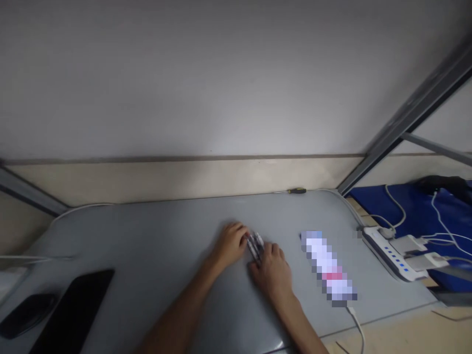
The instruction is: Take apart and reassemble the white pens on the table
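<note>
A small bundle of slim, clear-and-dark sticks that look like pens (254, 247) lies between my two hands, over the middle of the grey table. My left hand (232, 242) has its fingers curled, with the tips against the upper left side of the bundle. From the lower right, my right hand (273, 270) closes round the bundle, its thumb along the near end. The fingers hide part of the pens, and some blur keeps me from telling exactly how many there are.
A phone with a pixelated screen (328, 268) lies right of my hands, its white cable (356, 319) running off the front edge. Further right is a power strip (393, 255) with chargers. A screwdriver (297, 191) rests by the wall. Black items, including a flat slab (75, 312), lie left.
</note>
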`<state>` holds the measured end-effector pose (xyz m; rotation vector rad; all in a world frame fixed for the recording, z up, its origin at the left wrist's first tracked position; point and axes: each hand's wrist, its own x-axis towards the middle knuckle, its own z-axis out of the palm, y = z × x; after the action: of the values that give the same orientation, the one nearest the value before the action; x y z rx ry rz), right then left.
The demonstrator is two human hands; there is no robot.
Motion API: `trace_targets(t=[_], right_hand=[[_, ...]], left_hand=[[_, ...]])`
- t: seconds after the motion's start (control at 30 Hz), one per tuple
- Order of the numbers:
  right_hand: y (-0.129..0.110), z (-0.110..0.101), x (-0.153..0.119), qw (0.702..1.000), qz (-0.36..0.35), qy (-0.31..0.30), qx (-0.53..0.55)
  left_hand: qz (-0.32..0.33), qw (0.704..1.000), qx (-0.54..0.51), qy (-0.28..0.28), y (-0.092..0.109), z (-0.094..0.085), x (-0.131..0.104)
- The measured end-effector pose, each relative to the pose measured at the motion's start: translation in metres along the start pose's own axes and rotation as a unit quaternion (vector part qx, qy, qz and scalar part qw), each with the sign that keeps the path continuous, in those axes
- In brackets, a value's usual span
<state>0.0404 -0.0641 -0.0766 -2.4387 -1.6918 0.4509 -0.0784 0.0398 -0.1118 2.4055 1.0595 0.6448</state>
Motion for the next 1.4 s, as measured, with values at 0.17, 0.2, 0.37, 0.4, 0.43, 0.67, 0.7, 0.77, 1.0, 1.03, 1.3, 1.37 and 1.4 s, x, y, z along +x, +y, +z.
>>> trace_targets(t=[0.17, 0.2, 0.37, 0.4, 0.43, 0.67, 0.7, 0.77, 1.0, 1.03, 1.3, 1.37, 1.4], right_hand=[[-0.004, -0.007, 0.015, 0.999, 0.005, -0.035, -0.001], [-0.003, -0.008, 0.017, 0.999, 0.002, -0.04, 0.003], [0.006, -0.009, 0.027, 0.997, -0.025, -0.028, 0.073], [0.008, -0.008, 0.029, 0.993, -0.035, -0.025, 0.11], [0.009, -0.006, 0.032, 0.986, -0.053, -0.023, 0.158], [-0.023, 0.01, 0.049, 0.861, -0.218, 0.048, 0.457], [-0.03, 0.011, 0.05, 0.853, -0.226, 0.056, 0.467], [-0.039, 0.015, 0.05, 0.837, -0.252, 0.063, 0.482], [-0.042, 0.049, 0.057, 0.79, -0.274, 0.051, 0.547], [-0.041, 0.054, 0.06, 0.785, -0.282, 0.037, 0.551], [-0.035, 0.052, 0.065, 0.823, -0.305, 0.043, 0.478], [-0.035, 0.049, 0.064, 0.827, -0.312, 0.046, 0.465], [-0.035, 0.047, 0.063, 0.828, -0.318, 0.044, 0.461]], left_hand=[[-0.013, 0.998, -0.055, 0.031, -0.001, -0.001, 0.001], [-0.02, 0.997, -0.067, 0.041, -0.001, -0.002, 0.001], [-0.066, 0.985, -0.134, 0.091, 0.001, -0.008, 0.001], [-0.075, 0.98, -0.159, 0.096, 0.001, -0.01, 0.001], [-0.084, 0.973, -0.194, 0.095, 0.001, -0.011, 0.001], [-0.102, 0.899, -0.426, 0.011, 0.009, -0.013, -0.006], [-0.094, 0.898, -0.429, 0.025, 0.011, -0.014, -0.008], [-0.061, 0.91, -0.407, 0.058, 0.016, -0.019, -0.012], [0.032, 0.975, -0.175, 0.135, 0.037, -0.037, -0.017], [0.039, 0.977, -0.166, 0.13, 0.039, -0.037, -0.017], [-0.022, 0.961, -0.249, 0.118, 0.037, -0.028, -0.012], [-0.03, 0.959, -0.254, 0.126, 0.035, -0.026, -0.012], [-0.033, 0.958, -0.255, 0.131, 0.034, -0.025, -0.011]])
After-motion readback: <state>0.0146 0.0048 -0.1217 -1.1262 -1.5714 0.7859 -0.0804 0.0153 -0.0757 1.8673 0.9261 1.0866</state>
